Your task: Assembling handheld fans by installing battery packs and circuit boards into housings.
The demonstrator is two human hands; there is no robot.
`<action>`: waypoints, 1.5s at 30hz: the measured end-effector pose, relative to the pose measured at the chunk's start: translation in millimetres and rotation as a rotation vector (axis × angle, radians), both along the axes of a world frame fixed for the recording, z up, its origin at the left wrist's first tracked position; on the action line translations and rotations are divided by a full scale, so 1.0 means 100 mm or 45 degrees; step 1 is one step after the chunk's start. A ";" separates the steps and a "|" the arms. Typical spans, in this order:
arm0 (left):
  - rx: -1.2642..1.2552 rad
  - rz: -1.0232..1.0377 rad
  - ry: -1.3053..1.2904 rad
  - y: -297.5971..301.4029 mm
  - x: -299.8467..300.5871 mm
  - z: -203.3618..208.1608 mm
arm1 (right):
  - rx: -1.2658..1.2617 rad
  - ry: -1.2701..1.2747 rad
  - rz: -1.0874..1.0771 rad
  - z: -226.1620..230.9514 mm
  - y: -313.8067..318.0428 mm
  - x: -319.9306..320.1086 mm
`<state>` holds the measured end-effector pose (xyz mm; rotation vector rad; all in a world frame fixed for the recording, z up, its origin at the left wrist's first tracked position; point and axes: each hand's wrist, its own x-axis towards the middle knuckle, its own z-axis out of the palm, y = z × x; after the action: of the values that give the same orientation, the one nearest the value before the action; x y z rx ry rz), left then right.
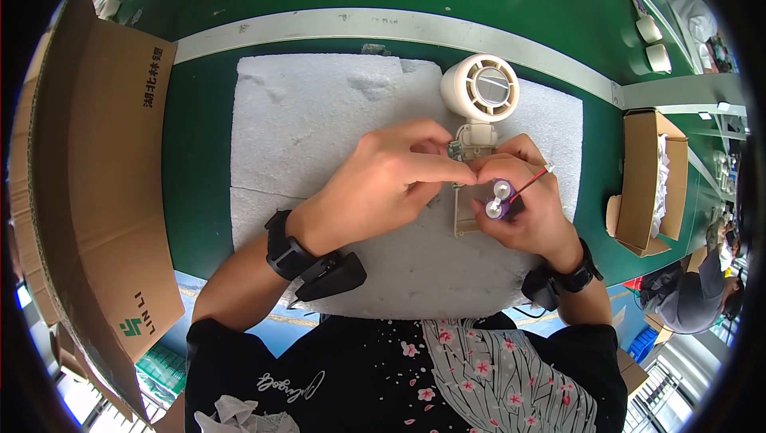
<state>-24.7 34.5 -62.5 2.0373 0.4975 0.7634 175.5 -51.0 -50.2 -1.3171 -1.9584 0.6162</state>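
Right fingers (504, 167) clamped on purple batteries (498, 200); left fingers (439, 168) at green board (455, 151), grip I cannot tell; cream fan (459, 92) far.

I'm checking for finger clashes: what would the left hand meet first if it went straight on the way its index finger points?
The left hand would most likely meet the right hand first; the two look touching or nearly so, though depth is unclear.

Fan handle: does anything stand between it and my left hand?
Nothing visible does: the left hand is at the handle, by a small green circuit board. The right hand, holding purple batteries, hides part of it.
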 end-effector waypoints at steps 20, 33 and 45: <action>0.104 -0.166 -0.153 -0.03 0.05 0.05 | -0.019 -0.007 0.017 0.04 -0.01 -0.02; 0.186 -0.083 -0.127 0.01 0.05 0.02 | -0.037 0.052 0.047 0.07 -0.01 -0.01; 0.130 -0.144 -0.064 -0.01 0.04 0.07 | 0.154 0.240 -0.154 0.01 -0.03 -0.07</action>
<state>-21.0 33.2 -55.9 2.1152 0.3179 0.7832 168.4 -53.8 -49.1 -1.2457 -1.7235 0.5336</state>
